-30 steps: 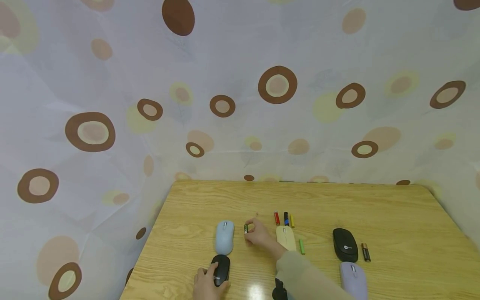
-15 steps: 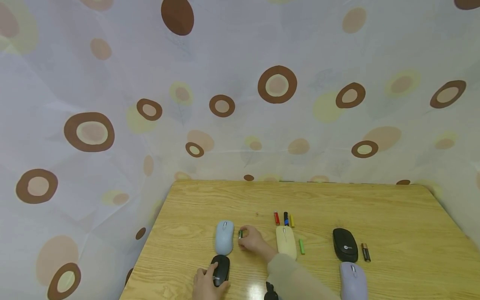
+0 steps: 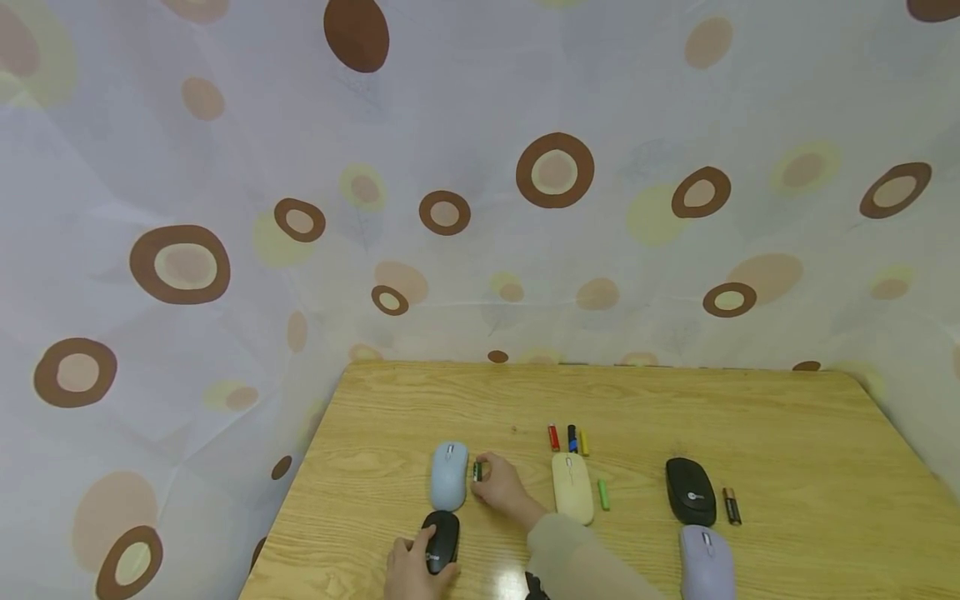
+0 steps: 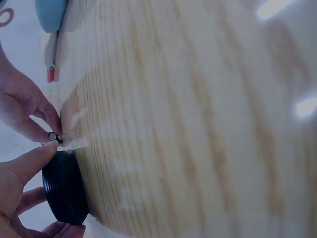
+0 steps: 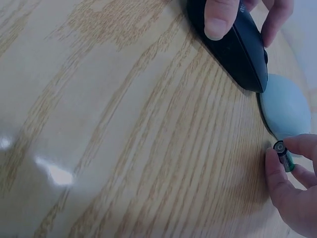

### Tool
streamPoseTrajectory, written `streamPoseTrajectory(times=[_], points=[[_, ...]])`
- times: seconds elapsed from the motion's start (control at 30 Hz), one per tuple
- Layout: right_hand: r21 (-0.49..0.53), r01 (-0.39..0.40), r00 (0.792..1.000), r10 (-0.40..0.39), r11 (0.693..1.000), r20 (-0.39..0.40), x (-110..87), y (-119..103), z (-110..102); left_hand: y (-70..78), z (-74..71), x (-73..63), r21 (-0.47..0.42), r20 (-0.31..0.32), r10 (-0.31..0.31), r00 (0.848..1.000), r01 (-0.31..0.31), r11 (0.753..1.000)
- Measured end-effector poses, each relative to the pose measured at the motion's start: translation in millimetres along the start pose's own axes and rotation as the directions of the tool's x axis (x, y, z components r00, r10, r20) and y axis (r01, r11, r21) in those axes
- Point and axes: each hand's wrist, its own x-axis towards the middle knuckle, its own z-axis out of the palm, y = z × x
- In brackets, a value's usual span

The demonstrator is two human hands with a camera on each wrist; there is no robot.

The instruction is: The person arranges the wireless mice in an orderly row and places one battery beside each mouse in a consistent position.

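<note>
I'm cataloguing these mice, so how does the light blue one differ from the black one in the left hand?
The black mouse shows pale lettering; the light blue mouse shows none. The left hand grips the black mouse; the light blue mouse is not held. The light blue mouse lies farther back than the black mouse. Both are computer mice on the wooden table.

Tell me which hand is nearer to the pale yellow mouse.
The right. The right hand pinches a small battery just left of the pale yellow mouse; the left hand is farther left, gripping a black mouse.
</note>
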Motion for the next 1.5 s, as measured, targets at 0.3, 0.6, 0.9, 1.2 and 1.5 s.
streamPoseTrajectory(times=[0.3,0.6,0.9,1.2,1.5], points=[[-0.111,0.036,0.999,-0.039,0.993,-0.024,0.4,3,1,0.7,-0.3,-0.7,-0.004,0.009,0.001,1.000,-0.001,1.000],[-0.117,0.027,0.999,-0.030,0.993,-0.027,-1.6,3,-1,-0.3,1.4,-0.5,0.001,0.000,0.008,1.000,-0.008,1.000],[-0.114,0.025,0.999,-0.028,0.993,-0.021,-1.4,3,-1,-0.9,1.1,-1.0,-0.001,-0.006,0.022,1.000,-0.022,1.000],[-0.108,0.031,0.999,-0.033,0.994,-0.015,-4.6,3,-5,-0.7,1.2,-1.3,-0.006,-0.005,0.020,1.000,-0.020,1.000],[-0.081,0.076,0.996,-0.079,0.994,-0.033,5.8,0,-36,-2.3,0.5,-1.3,-0.020,0.001,0.031,1.000,-0.031,0.999]])
